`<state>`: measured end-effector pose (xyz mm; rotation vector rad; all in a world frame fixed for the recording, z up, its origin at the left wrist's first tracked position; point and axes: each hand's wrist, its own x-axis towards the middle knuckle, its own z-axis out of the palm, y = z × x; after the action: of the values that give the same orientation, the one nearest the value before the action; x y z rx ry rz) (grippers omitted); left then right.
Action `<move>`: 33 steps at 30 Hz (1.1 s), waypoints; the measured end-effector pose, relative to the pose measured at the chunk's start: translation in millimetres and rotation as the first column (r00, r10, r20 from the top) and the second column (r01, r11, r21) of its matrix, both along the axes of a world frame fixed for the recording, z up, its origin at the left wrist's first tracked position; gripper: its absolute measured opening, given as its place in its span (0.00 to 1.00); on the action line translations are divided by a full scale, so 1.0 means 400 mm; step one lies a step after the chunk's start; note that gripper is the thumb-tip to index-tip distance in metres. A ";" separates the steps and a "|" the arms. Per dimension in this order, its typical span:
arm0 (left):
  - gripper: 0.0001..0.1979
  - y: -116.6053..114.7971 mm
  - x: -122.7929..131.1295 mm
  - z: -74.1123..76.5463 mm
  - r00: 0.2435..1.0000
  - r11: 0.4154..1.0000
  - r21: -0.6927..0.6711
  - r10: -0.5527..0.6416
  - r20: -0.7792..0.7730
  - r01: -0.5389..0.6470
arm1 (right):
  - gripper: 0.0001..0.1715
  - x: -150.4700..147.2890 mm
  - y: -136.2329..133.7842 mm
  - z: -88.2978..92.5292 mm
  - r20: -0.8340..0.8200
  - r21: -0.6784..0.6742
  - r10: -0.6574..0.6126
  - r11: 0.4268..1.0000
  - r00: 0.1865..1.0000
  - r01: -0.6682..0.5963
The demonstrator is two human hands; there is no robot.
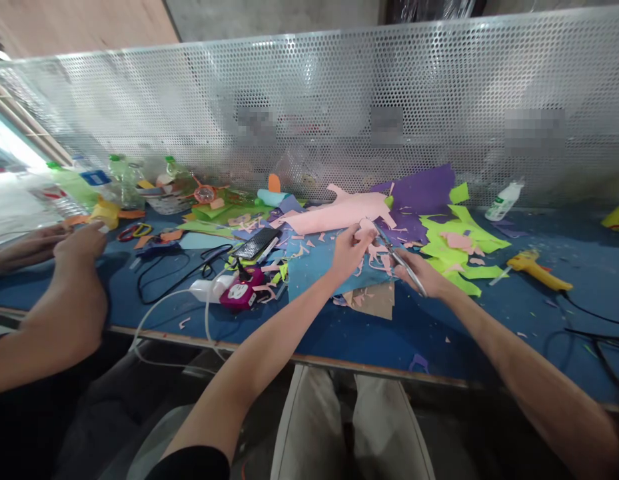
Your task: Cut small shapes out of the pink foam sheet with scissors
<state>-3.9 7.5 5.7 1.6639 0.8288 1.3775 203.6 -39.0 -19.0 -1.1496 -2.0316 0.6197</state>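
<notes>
Between the fingers of my left hand (pixel 350 252) is a small piece of pale pink paper (pixel 365 230). My right hand (pixel 420 272) is closed around a pair of metal scissors (pixel 400 261), whose blades point up and left at that piece. Just behind my hands lies a larger curled sheet of pink paper (pixel 334 212). Under them, a blue sheet (pixel 309 270) is strewn with pink offcuts, and a brown piece of cardboard (pixel 379 300) pokes out at its front.
Right of my hands are lime green sheets (pixel 439 233), a white glue bottle (pixel 505 200) and a yellow glue gun (pixel 539 270). Leftward sit a phone (pixel 258 244) and a purple power adapter (pixel 243 290) with cables. A co-worker's hands (pixel 79 247) are at far left. A perforated metal panel (pixel 329 100) stands behind.
</notes>
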 end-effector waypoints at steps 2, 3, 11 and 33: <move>0.19 -0.002 -0.002 0.000 0.999 1.000 0.019 -0.002 -0.039 0.002 | 0.26 -0.001 -0.004 0.005 -0.030 -0.024 0.020 0.999 0.999 -0.021; 0.19 -0.003 -0.003 0.001 0.999 1.000 0.025 0.000 -0.051 0.001 | 0.28 -0.002 -0.006 0.008 -0.044 -0.032 0.030 0.999 0.999 -0.031; 0.16 -0.008 -0.012 0.013 0.996 0.997 0.074 0.000 -0.089 0.006 | 0.30 0.002 -0.015 0.011 -0.118 -0.061 0.109 0.991 0.987 -0.116; 0.14 -0.008 -0.017 0.016 0.989 0.990 0.136 0.052 -0.135 -0.033 | 0.32 -0.003 -0.003 -0.003 -0.088 -0.017 0.058 0.998 0.994 -0.059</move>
<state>-10.8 4.4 12.3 1.8723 0.8712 1.3848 202.2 -40.2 -20.3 -1.0588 -1.9943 0.7088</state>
